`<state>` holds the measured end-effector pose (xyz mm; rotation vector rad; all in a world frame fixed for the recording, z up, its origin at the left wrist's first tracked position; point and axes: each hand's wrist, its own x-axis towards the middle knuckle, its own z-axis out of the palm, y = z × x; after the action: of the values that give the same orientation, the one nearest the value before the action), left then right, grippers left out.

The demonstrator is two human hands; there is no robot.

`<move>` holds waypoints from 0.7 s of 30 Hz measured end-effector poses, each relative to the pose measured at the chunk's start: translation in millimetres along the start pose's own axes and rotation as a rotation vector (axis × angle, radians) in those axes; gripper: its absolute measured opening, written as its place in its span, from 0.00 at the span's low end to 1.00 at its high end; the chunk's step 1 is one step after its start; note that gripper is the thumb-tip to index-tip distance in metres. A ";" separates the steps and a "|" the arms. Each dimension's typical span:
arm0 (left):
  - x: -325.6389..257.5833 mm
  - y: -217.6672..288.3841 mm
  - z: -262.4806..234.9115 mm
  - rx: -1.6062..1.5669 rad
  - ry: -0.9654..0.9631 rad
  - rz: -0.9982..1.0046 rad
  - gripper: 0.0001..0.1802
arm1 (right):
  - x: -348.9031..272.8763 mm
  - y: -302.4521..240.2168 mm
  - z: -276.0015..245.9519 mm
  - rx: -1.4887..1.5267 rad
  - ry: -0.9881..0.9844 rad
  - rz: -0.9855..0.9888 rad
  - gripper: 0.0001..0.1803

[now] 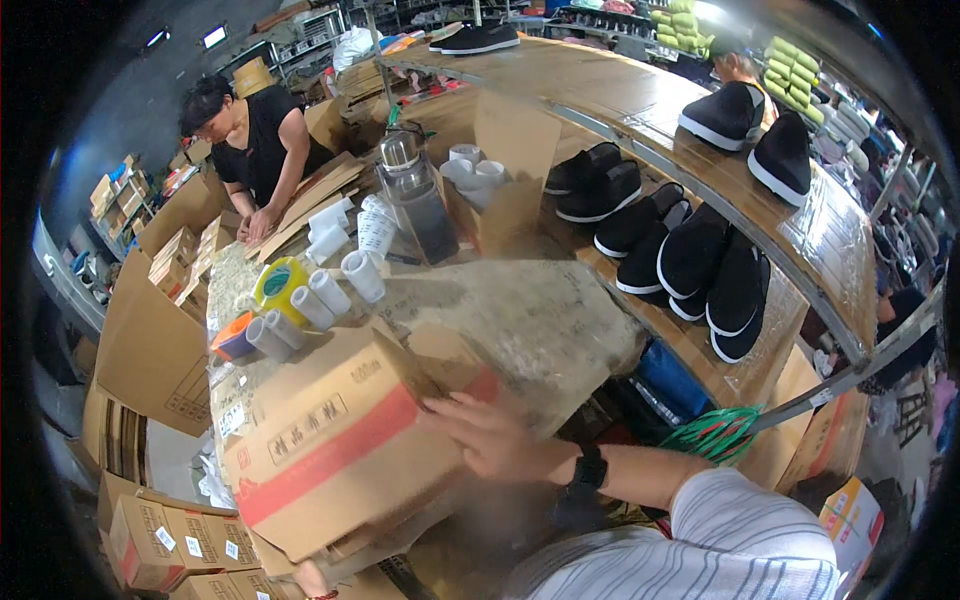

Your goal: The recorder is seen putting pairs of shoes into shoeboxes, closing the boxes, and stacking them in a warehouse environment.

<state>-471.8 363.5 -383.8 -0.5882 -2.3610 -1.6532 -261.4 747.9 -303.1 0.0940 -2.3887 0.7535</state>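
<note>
A brown cardboard box [330, 450] with a red stripe and dark print lies at a slant on the worktable [540, 310] in front of me. My right hand [495, 432], wearing a black wristwatch, is at the box's right end. Its fingers are stretched out and apart, their tips touching the cardboard by a raised flap [405, 365]. Only a bit of my left hand [312, 576] shows, with a red bracelet, below the box's near left corner; the box hides its fingers.
Label rolls [362, 275] and tape rolls [280, 282] stand behind the box, near a metal flask [400, 150]. Pairs of black shoes [690, 250] line the shelf at right. Across the table, a person [265, 140] handles flat cardboard. Small cartons [170, 540] are stacked lower left.
</note>
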 end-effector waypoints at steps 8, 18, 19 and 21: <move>66.4 130.3 41.5 -0.513 -0.143 -0.070 0.24 | 99.7 -20.7 -64.2 0.058 0.258 -0.020 0.24; 124.5 90.5 73.3 -0.724 -0.290 -0.371 0.34 | 142.2 37.2 41.8 0.184 -0.284 0.177 0.06; 113.3 119.1 64.2 -0.237 -0.258 -0.182 0.39 | 152.3 11.8 45.6 0.221 -0.217 0.101 0.05; 104.4 142.5 80.9 0.277 -0.229 -0.031 0.45 | 148.0 5.9 40.5 0.164 -0.002 -0.207 0.05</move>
<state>-499.6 502.6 -251.0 -0.7204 -2.7108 -1.2951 -403.7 747.8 -245.4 0.4034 -2.2722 0.8472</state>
